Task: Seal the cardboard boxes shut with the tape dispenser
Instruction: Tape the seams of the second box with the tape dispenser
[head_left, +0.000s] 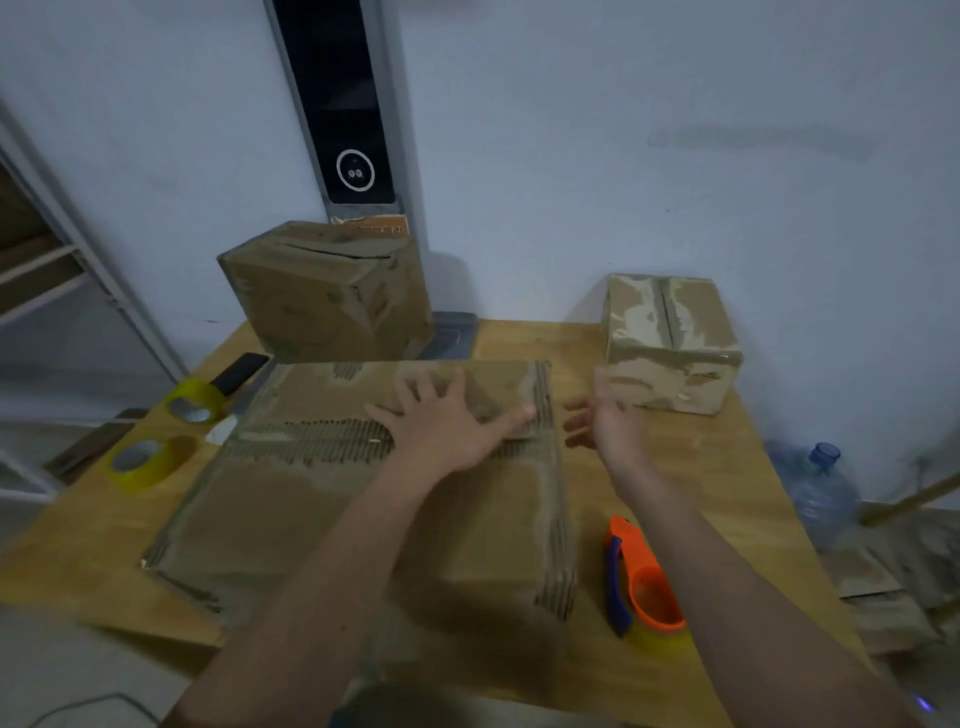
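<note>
Head camera shows the left hand (447, 421) flat with fingers spread on the big cardboard box (363, 483), while the right hand (605, 421) floats open and empty, nearer the orange tape dispenser (647, 577) lying behind it, long side pointing away.

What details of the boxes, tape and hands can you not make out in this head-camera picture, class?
- Large cardboard box: near top hidden by the left forearm.
- Right hand: motion-blurred, finger pose unclear.
- Tape dispenser: blade too small to see.
- Small box: back and base hidden.
- Phone: partly behind a yellow tape roll.
</note>
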